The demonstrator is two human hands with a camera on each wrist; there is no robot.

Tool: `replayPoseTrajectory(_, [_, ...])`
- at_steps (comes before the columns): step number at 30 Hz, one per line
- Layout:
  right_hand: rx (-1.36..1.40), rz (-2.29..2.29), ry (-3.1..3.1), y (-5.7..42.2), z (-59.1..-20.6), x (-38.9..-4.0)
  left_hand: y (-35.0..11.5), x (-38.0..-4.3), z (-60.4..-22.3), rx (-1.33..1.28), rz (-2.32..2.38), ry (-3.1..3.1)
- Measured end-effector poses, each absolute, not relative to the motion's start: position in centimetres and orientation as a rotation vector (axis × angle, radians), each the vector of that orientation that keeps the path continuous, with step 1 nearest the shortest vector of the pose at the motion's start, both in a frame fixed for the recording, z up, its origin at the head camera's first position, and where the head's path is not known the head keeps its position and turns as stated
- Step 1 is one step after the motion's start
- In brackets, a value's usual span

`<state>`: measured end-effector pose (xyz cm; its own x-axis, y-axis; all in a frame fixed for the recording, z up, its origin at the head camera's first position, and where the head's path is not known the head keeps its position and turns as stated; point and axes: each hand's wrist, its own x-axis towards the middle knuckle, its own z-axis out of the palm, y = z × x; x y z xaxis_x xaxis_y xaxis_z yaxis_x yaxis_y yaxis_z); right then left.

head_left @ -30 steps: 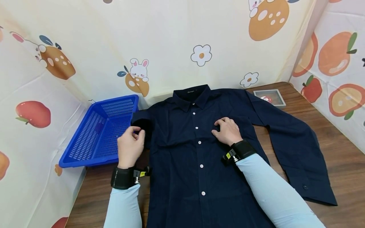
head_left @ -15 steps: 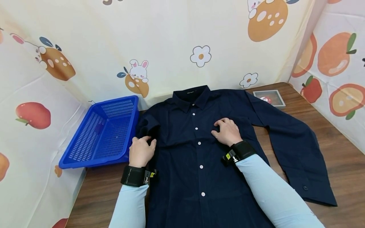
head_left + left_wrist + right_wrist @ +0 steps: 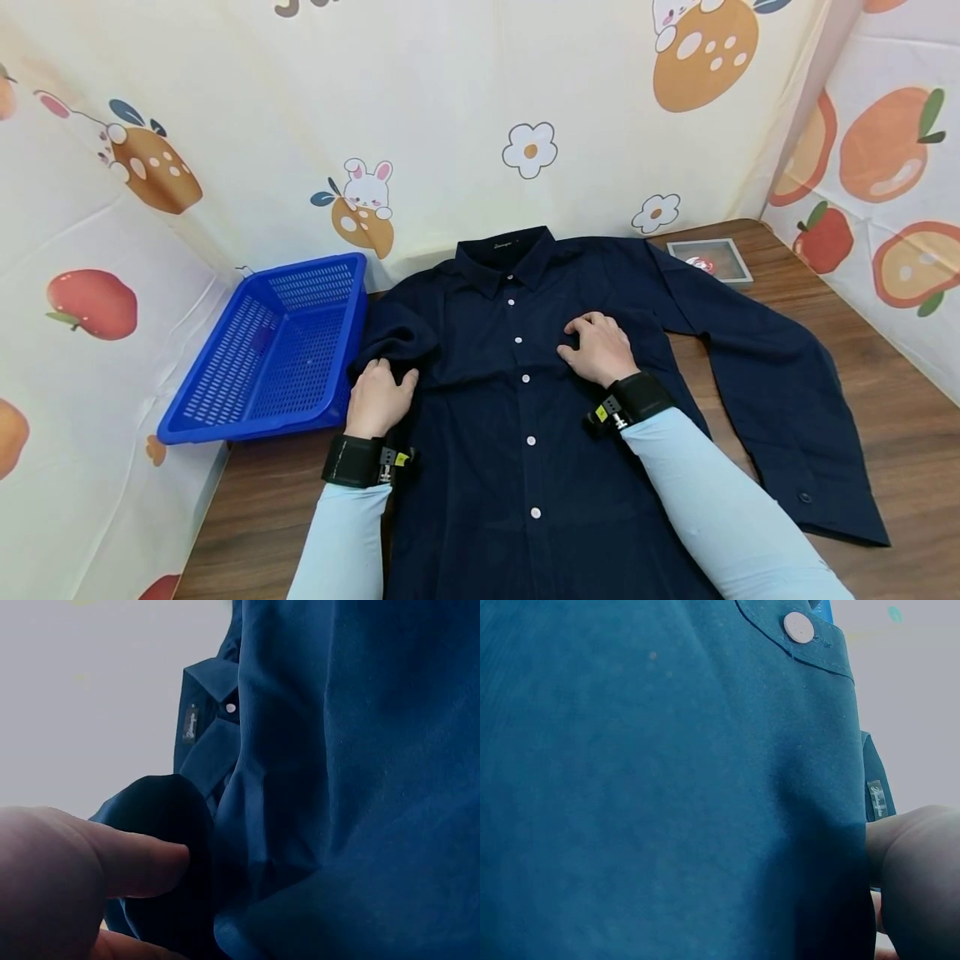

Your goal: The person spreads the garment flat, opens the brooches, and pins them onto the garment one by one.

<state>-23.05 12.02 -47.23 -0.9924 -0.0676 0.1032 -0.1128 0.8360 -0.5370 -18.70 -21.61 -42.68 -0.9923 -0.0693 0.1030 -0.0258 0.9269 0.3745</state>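
A dark navy button-up shirt [image 3: 480,417] lies face up, collar away from me, with a row of white buttons down its front. Near its left side my left hand [image 3: 380,402] grips the bunched sleeve [image 3: 397,333]; in the left wrist view, dark cloth shows between the digits [image 3: 146,862]. That sleeve is folded in toward the body, and its end is hidden. My right hand [image 3: 597,348] rests on the shirt's chest, fingers loosely bent. In the right wrist view, cloth [image 3: 667,787] hides most of its fingers.
A blue plastic basket [image 3: 262,429] stands left of the shirt, close to the left hand. The other sleeve [image 3: 772,375] stretches right across the wooden table [image 3: 892,433]. A small grey-framed box [image 3: 731,260] lies at the back right. Patterned cloth walls [image 3: 450,83] enclose the table.
My left hand has moved to the right and slightly down, from beside the sleeve opening onto the cloth. The left sleeve has folded inward and bunched up. My right hand has stayed in place.
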Motion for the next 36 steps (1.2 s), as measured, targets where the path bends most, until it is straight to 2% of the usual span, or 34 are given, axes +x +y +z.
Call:
replayPoseTrajectory(21, [0.149, 0.870, -2.918, 12.1, -47.4, -23.2, -20.7, -19.1, -42.7, -0.141, -0.874, -2.601])
replayPoseTrajectory(36, [0.147, 0.875, -2.930, 12.1, -47.4, -23.2, -19.3, -18.6, -40.2, -0.311, -0.655, -2.472])
